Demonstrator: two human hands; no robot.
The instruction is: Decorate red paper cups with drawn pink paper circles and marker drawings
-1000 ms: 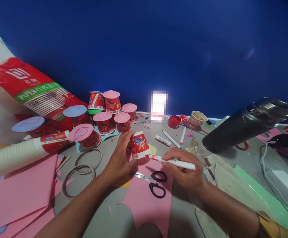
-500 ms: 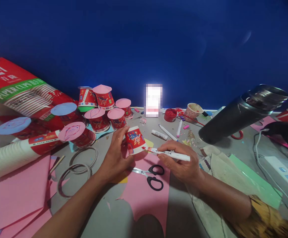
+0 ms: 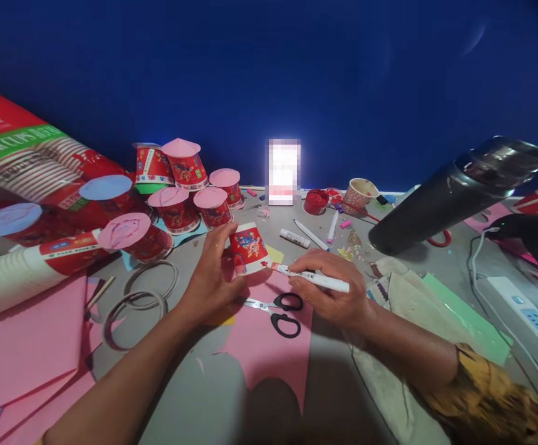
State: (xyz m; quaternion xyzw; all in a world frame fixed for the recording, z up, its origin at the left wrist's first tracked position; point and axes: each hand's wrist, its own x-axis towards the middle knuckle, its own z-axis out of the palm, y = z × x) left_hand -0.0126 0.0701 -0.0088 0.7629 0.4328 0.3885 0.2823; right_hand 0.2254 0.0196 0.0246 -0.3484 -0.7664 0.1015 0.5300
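A red paper cup (image 3: 250, 247) with a blue pattern and white rim is held by my left hand (image 3: 213, 275), fingers and thumb around its left side. My right hand (image 3: 331, 287) grips a white marker (image 3: 320, 279), its red tip at the cup's white rim band, by a small red mark. Below the cup, black-handled scissors (image 3: 269, 307) lie on a cut pink sheet (image 3: 278, 358). Several red cups with round pink or blue paper tops, such as a pink-topped one (image 3: 185, 170), stand at the left.
Stacked paper cups (image 3: 13, 281) and pink sheets (image 3: 23, 346) are at the left, near two grey rings (image 3: 134, 303). Markers and a glue stick (image 3: 295, 238) lie behind my hands. A black flask (image 3: 436, 204), a cloth (image 3: 403, 309) and a power strip (image 3: 529, 315) are at the right.
The view has shifted slightly, so most things appear higher and a little further left. Both hands keep their holds, and the marker tip remains by the cup's rim.
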